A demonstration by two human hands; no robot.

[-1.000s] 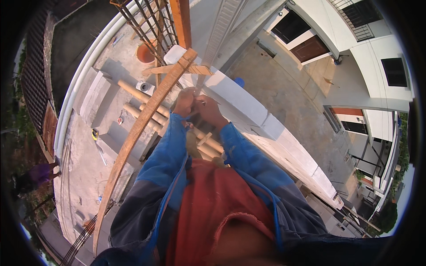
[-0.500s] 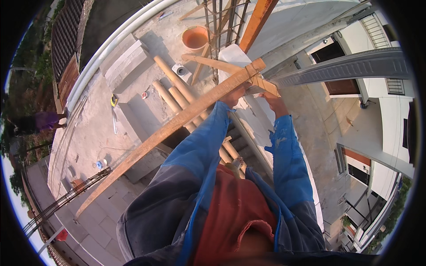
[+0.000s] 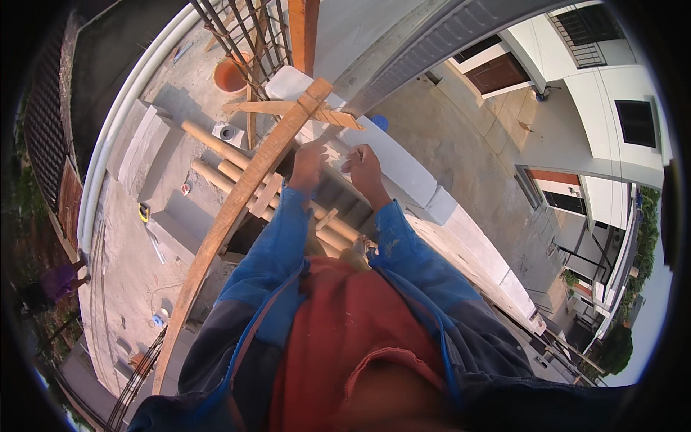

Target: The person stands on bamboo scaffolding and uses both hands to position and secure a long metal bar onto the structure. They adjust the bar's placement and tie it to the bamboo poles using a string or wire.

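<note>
Hands [image 3: 309,163] nr beam [image 3: 234,205], grip unclr.

On my left, an orange bucket [image 3: 231,75] sits on concrete floor [image 3: 119,288] edged by white pipes [image 3: 96,165]; on my right, a white building [image 3: 594,101] has a brown door [image 3: 496,75].

An open-air building site, shown by its rebar cage [image 3: 243,32], pale blocks [image 3: 146,147] and round poles [image 3: 216,145].

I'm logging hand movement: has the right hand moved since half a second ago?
Yes, downward: the right hand, then at the tip of the short wooden crosspiece, now shows apart below it in the picture.
</note>
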